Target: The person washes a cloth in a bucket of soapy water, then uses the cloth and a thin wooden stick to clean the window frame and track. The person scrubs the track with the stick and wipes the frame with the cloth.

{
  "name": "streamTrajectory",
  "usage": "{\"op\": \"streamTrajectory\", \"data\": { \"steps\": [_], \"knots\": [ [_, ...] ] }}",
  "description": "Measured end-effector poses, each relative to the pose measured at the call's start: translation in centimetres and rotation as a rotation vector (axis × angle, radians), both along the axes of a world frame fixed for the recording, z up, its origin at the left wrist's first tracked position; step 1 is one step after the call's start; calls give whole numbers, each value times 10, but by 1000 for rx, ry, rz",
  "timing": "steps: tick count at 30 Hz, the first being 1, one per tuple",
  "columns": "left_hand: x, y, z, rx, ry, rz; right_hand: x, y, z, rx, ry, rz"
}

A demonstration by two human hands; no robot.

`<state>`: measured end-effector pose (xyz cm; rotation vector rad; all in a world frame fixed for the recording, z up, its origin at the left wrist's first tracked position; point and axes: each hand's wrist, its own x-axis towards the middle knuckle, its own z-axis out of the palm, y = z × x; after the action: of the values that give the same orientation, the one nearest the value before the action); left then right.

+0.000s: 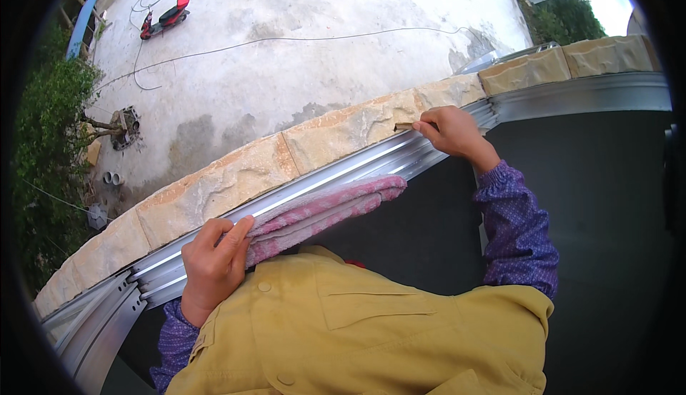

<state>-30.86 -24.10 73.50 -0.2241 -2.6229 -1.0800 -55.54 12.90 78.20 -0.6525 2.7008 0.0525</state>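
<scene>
My right hand [454,130] pinches a small flat brownish strip [405,126] between thumb and fingers. The strip's free end is at the joint between the rough stone ledge [332,146] and the aluminium window track [321,178]; its material is unclear. Lower down on the left, my left hand [217,269] closes around one end of a folded pink and white towel [327,213]. The towel stretches along the inner side of the track, partly over it. Bright grooves of the track show between the towel and the stone.
An upright aluminium frame [102,330] meets the track at the left. Another track section [584,97] angles off right. Far below, beyond the ledge, lies a concrete yard [321,63] with a red scooter [165,18], a long cable [300,38] and a leafy tree [51,143].
</scene>
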Motion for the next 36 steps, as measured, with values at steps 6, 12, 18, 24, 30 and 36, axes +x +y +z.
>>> {"op": "streamTrajectory", "data": {
  "steps": [6, 12, 18, 24, 30, 36],
  "knots": [
    [0, -1, 0, 18, -11, 0, -8, 9, 3, -8, 30, -48],
    [-1, -2, -1, 37, -7, -3, -8, 2, 12, 84, -48, -71],
    [-2, -2, -1, 38, -5, -7, -21, -23, 26, 235, -188, -33],
    [-2, -4, -2, 58, -1, -10, -36, -35, 24, -302, -68, -94],
    [-3, -5, -2, 80, -7, -10, -38, -29, 28, -513, -15, -124],
    [-5, -4, -2, 86, -7, -11, -53, 29, 27, -519, 26, -253]
  ]
}}
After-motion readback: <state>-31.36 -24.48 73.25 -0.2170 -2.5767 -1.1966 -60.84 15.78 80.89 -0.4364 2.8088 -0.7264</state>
